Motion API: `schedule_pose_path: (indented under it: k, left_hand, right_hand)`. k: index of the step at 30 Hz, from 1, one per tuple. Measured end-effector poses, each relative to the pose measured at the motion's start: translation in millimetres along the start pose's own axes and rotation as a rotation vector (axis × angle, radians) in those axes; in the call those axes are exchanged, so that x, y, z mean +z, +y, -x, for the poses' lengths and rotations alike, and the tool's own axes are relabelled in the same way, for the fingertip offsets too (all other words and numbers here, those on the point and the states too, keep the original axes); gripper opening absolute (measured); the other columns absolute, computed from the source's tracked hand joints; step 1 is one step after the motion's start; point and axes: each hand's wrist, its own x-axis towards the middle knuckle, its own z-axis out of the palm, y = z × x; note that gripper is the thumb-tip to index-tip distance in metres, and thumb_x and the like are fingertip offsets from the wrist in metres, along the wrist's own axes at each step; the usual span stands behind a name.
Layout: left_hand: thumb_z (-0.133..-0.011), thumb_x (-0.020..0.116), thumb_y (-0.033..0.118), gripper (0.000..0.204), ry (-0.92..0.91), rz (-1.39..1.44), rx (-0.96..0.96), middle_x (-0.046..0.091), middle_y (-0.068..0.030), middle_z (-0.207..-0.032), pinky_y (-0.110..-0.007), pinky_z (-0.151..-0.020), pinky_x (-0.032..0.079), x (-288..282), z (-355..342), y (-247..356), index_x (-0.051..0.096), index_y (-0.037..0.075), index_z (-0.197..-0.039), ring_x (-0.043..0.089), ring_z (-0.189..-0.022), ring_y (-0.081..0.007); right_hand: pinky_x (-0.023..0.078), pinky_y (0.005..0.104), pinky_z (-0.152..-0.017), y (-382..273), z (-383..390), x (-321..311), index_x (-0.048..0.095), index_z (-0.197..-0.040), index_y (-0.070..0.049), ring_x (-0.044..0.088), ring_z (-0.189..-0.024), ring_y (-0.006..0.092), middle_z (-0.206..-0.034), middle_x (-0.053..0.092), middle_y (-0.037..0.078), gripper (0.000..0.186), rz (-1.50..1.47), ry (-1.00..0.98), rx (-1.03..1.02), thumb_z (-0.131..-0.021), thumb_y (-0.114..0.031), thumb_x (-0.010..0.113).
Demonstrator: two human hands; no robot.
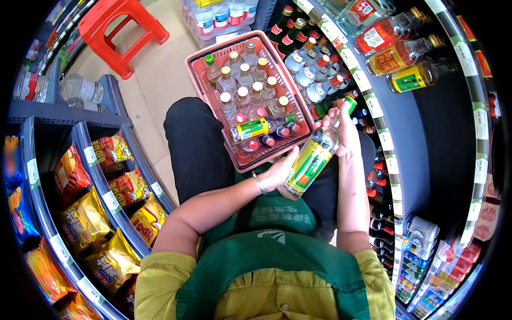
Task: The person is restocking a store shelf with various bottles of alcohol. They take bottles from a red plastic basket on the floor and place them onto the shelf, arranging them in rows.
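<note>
A clear glass bottle with a yellow and green label and green cap (309, 168) is held at a slant over my lap. My left hand (278, 172) is closed on its lower part, and my right hand (341, 128) grips it near the neck. Just beyond it, a pink plastic basket (194, 74) holds several clear bottles with pale, red or green caps. A similar yellow-labelled bottle (252, 128) lies on its side on top of those bottles.
A bottle shelf (413, 144) curves along my right, with bottles lying on it (392, 58). Snack bags (88, 218) fill the left racks. A red stool (120, 37) stands on the tiled floor (154, 74) ahead left; water packs (218, 16) sit beyond the basket.
</note>
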Motion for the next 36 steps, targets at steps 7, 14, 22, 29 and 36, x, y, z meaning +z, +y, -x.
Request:
schedule_pose_path:
  k: [7, 14, 22, 29, 36]
  left_hand:
    - [-0.096, 0.022, 0.053, 0.061, 0.029, 0.015, -0.069, 0.057, -0.007, -0.117, -0.03, -0.082, 0.051, -5.9, -7.6, -5.0, 0.036, 0.009, -0.136, 0.062, -0.094, -0.0142]
    - [-0.09, 0.015, 0.065, 0.075, -0.055, 0.064, -0.112, 0.063, -0.0125, -0.098, -0.036, -0.07, 0.054, -10.4, -15.6, -14.7, 0.046, 0.008, -0.126, 0.065, -0.079, -0.023]
    - [-0.087, 0.012, 0.069, 0.079, -0.048, 0.045, -0.156, 0.063, -0.0144, -0.093, -0.038, -0.065, 0.055, 7.7, -3.4, 11.9, 0.048, 0.007, -0.121, 0.065, -0.074, -0.0255]
    - [-0.088, 0.015, 0.068, 0.08, -0.035, 0.017, -0.157, 0.062, -0.0146, -0.094, -0.04, -0.071, 0.055, 3.6, -5.8, 14.5, 0.047, 0.005, -0.123, 0.064, -0.082, -0.026]
    - [-0.09, 0.04, 0.056, 0.068, -0.211, -0.363, 0.219, 0.055, -0.0139, -0.118, -0.035, -0.09, 0.047, 20.9, -22.2, 43.7, 0.038, 0.002, -0.132, 0.058, -0.103, -0.0218]
  right_hand:
    - [0.052, 0.0361, -0.056, -1.4, -2.1, -6.3, 0.048, -0.077, -0.009, 0.063, -0.064, 0.0249, -0.061, 0.055, 0.007, 0.045, -0.006, 0.029, 0.042, -0.089, -0.052, 0.049]
    - [0.052, 0.0383, -0.059, 3.0, -5.7, -13.6, 0.051, -0.078, -0.005, 0.063, -0.06, 0.0258, -0.063, 0.059, 0.01, 0.045, -0.01, 0.051, 0.02, -0.087, -0.049, 0.056]
    - [0.054, 0.0342, -0.061, -1.2, 1.4, -4.7, 0.049, -0.092, -0.004, 0.064, -0.064, 0.0215, -0.07, 0.062, 0.01, 0.03, -0.033, 0.05, -0.102, -0.092, -0.033, 0.053]
    - [0.052, 0.0323, -0.063, -5.1, 6.9, -4.2, 0.045, -0.096, -0.004, 0.063, -0.068, 0.022, -0.071, 0.06, 0.01, 0.032, 0.038, 0.032, -0.157, -0.096, -0.036, 0.045]
    - [0.051, 0.041, -0.062, -64.5, 34.5, -24.2, 0.049, -0.094, -0.004, 0.064, -0.068, 0.0293, -0.07, 0.06, 0.012, 0.038, -0.115, 0.156, -0.445, -0.093, -0.042, 0.048]
